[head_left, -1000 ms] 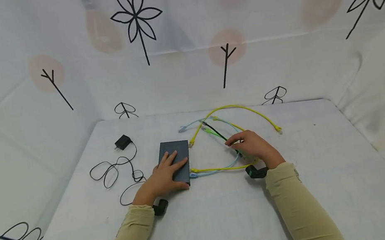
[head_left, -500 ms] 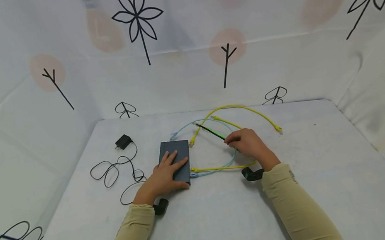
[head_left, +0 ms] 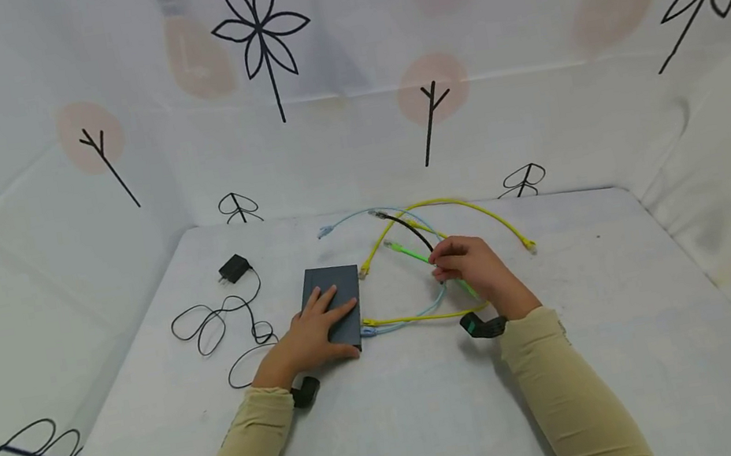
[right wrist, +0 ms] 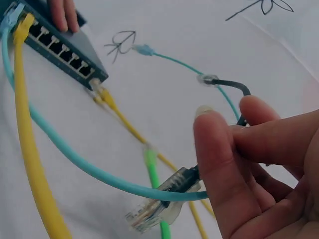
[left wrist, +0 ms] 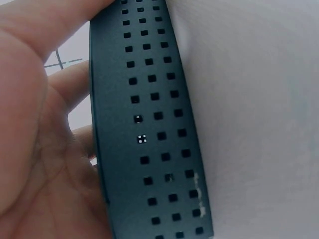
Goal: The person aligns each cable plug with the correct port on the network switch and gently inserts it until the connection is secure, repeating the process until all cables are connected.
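A dark grey network switch lies on the table with my left hand resting on its top, fingers spread. In the left wrist view the perforated casing fills the middle. My right hand pinches a black network cable between thumb and fingers. Both clear plugs of this cable show in the right wrist view, the nearer plug large below the fingers. A light blue cable and a yellow cable sit in adjacent ports. The blue cable crosses the near plug; whether the fingers also touch it, I cannot tell.
A green cable lies left of my right hand. Another yellow cable arcs behind it, one end beside the switch. Left of the switch is a black power adapter with its thin cord looped on the white table.
My right hand has brought its fingers together on the black cable and lifted it slightly. The light blue cable's free end has shifted left and up. My left hand has stayed put.
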{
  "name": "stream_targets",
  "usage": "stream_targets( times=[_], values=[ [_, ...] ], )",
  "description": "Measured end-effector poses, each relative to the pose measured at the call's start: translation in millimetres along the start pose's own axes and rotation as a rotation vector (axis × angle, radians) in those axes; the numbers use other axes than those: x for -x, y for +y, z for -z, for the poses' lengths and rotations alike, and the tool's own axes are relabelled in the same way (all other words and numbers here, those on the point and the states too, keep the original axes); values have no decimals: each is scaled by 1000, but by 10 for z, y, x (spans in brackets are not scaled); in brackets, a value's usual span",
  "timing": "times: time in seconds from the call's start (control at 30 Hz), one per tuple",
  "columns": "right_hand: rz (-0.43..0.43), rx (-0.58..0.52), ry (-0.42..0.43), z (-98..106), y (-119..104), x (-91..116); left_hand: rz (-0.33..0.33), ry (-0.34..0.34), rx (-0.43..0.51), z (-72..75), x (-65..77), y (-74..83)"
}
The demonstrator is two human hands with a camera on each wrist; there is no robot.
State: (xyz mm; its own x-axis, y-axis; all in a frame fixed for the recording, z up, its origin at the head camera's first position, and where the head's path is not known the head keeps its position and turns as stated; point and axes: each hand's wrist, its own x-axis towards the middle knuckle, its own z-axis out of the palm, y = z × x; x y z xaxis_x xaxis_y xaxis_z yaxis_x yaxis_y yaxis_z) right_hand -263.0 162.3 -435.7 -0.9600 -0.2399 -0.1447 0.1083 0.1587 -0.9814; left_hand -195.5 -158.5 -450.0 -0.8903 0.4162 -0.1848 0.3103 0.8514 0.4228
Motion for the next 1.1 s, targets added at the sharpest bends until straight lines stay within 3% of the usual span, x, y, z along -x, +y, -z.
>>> stream_targets(
  times=[0.23, 0.37, 0.47, 0.63, 0.83, 0.97, 1.1],
  values=[
    [25, -331, -43, 1, 31, 1, 0, -5, 1, 8, 7, 9],
    [4, -372, -88, -42, 21, 9, -4, -1, 1, 14, 5, 15],
    [-18, -246, -103, -78, 16, -1, -8, 4, -3, 18, 3, 19],
    [3, 153, -85, -129, -25, 11, -7, 2, -9, 15, -2, 17],
    [129, 561, -54, -217, -148, 99, -7, 1, -8, 10, -7, 13],
    [239, 702, -11, -243, -236, 159, -11, 6, -5, 10, -1, 7],
    [331, 743, 115, -203, -328, 225, -14, 5, 0, 14, 7, 3]
  ],
)
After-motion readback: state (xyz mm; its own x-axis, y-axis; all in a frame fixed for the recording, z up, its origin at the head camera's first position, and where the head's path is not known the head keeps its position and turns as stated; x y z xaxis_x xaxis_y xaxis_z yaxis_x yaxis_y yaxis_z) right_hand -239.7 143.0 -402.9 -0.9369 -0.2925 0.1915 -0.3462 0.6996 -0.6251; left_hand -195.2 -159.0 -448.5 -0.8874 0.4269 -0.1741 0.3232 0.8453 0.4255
